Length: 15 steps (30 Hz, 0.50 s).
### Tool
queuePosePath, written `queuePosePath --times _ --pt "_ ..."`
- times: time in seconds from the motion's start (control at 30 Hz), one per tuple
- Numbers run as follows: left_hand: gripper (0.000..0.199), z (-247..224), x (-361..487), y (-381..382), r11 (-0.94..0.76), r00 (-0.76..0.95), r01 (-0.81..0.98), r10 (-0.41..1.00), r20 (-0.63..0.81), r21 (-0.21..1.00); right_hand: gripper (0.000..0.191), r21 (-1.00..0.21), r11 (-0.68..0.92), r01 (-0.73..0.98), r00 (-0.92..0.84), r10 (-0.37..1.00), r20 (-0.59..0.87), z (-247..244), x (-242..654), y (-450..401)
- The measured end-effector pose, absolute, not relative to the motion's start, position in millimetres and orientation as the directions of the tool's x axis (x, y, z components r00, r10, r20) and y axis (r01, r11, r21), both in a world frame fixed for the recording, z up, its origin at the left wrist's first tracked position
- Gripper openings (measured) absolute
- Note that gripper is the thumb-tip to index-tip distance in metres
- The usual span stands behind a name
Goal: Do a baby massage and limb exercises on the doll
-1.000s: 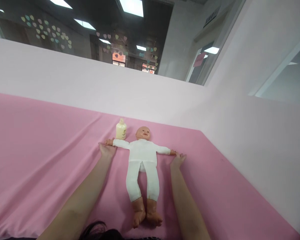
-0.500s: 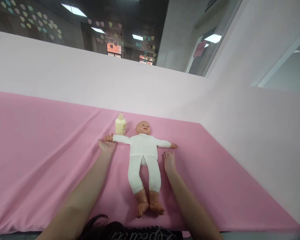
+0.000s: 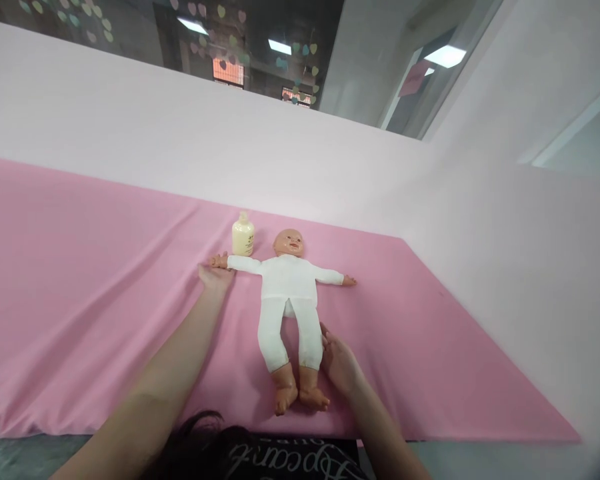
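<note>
Pale yellow bottle (image 3: 243,239), upright on pink cloth (image 3: 445,373), dark print on its side. Contents: can't tell whether the yellow is the plastic or what's inside; fill level not readable. It stands just beyond the doll's outstretched arm on the left, well apart from both hands; the arm overlaps its base in view, contact unclear.

Doll (image 3: 289,280) on its back between the two forearms, white clothes, arms spread, bare feet toward the person, head toward the white wall (image 3: 260,153). Left hand (image 3: 216,276) at the doll's hand on that side, touching it from the near side; fingers mostly hidden, can't tell if it grips or only supports. Right hand (image 3: 340,360) low beside the doll's leg, fingers loosely curved, not closed round anything, fingertips at the trouser edge; light contact likely but not certain. Doll's other arm lies free, beyond the right hand.

Black shirt (image 3: 300,459) with white lettering, bottom edge. Window (image 3: 270,30) with heart stickers above.
</note>
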<state>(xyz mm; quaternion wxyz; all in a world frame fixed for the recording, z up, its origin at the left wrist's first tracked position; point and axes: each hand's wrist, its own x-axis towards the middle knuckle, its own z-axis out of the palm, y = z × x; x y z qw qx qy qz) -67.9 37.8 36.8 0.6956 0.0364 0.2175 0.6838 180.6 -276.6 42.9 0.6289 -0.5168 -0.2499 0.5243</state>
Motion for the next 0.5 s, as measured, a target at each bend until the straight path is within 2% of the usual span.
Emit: queuePosePath --times 0.03,0.1,0.23,0.5 --pt "0.057 39 -68 36 0.067 -0.026 -0.940 0.964 -0.266 0.335 0.020 -0.891 -0.139 -0.433 0.264 0.925 -0.273 48 177 -288" --pt "0.057 42 -67 32 0.074 -0.025 -0.938 0.960 -0.279 0.340 0.024 -0.774 -0.279 -0.569 0.093 0.913 -0.397 56 172 -311" --pt "0.059 42 -68 30 0.085 -0.026 -0.917 0.963 -0.270 0.389 0.042 -0.626 -0.359 -0.693 -0.043 0.886 -0.461 67 168 -341" --pt "0.060 39 -68 31 0.060 -0.037 -0.916 0.972 -0.233 0.397 0.058 -0.553 -0.552 -0.624 -0.198 0.796 -0.572 81 161 -357"
